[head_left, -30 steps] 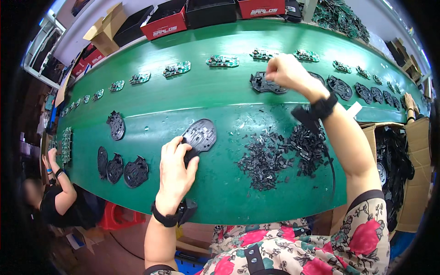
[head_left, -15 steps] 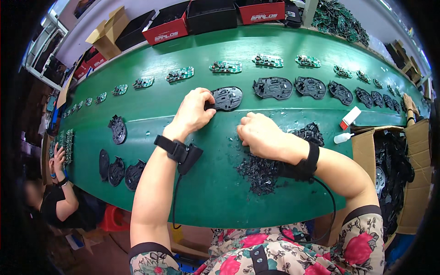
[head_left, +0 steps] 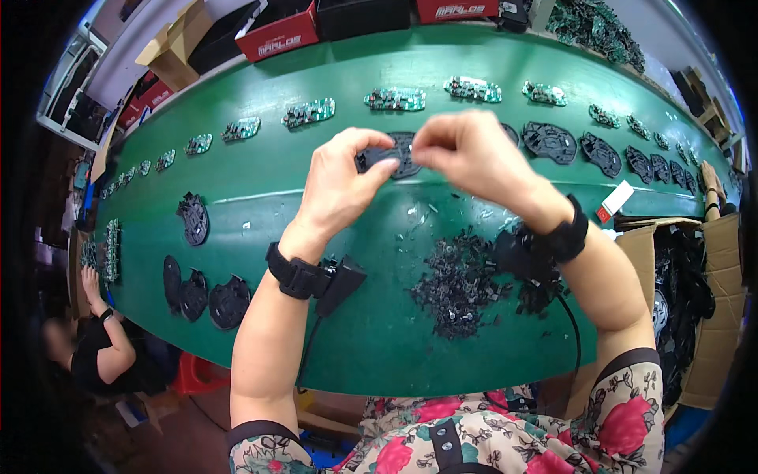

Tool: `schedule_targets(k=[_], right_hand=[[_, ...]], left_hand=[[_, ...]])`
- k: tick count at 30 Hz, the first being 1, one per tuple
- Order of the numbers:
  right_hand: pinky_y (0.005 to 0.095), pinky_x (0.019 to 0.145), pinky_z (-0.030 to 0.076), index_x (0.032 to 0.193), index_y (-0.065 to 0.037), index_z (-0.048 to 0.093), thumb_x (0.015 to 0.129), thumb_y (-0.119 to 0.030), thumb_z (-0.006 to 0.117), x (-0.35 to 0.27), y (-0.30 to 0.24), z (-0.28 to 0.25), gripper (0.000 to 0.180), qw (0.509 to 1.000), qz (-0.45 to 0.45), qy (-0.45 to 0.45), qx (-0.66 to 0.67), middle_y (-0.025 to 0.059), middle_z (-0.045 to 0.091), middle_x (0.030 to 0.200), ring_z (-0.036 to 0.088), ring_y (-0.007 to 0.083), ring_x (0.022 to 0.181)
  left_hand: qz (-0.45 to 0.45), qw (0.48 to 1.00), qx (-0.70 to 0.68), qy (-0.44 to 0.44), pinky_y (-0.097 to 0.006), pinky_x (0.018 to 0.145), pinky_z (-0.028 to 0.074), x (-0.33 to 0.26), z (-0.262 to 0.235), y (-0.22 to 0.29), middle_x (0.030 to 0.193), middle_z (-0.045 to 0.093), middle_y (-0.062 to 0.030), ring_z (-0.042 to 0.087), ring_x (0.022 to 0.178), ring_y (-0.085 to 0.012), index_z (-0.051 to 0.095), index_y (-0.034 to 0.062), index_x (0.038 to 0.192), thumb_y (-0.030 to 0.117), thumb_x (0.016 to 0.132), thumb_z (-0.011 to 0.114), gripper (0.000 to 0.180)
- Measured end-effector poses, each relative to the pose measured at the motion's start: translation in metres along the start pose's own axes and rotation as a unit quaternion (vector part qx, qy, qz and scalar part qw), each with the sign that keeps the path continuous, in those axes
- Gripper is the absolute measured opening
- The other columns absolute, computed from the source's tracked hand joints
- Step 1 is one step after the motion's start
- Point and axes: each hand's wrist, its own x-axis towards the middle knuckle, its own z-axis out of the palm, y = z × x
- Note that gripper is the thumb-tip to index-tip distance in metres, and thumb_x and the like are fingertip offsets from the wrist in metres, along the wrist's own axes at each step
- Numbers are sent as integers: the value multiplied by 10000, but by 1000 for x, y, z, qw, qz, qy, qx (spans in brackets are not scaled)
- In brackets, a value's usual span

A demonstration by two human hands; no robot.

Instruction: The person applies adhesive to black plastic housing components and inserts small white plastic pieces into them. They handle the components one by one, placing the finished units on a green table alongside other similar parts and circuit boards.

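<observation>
the black plastic shell [head_left: 405, 162] lies at the upper centre of the frame; its left side is spanned by the curved left hand [head_left: 335, 186], though a firm grip cannot be confirmed; the right hand [head_left: 478, 154] is pinched above, its contents hidden; the shell is judged light, stiff, with fragile clips, best held by its rim; room is offered by the worktop [head_left: 371, 332] at lower centre, above its curved front edge.

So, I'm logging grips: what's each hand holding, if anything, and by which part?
The left hand has thumb and forefinger about a black shell at its left end; whether it grips is unclear. So is whether the right hand holds anything.
</observation>
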Motion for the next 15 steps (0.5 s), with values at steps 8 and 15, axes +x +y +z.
schedule_targets(k=[8,15], right_hand=[[200,498,426,929,-52,716,831,-207,705,-8,-4,-6,183,989,74,101,84,24,686,809,538,64,572],[243,688,392,915,-40,716,839,-181,692,-30,10,-12,162,976,-95,78,178,10,657,829,519,95,749]], left_hand=[[-71,941,-332,9,-234,771,461,5,31,19,925,676,-38,603,841,-109,657,1,1060,224,871,699,296],[-32,885,-465,-19,-239,742,442,-9,38,34,878,665,-19,592,818,-106,674,42,984,194,887,676,180]])
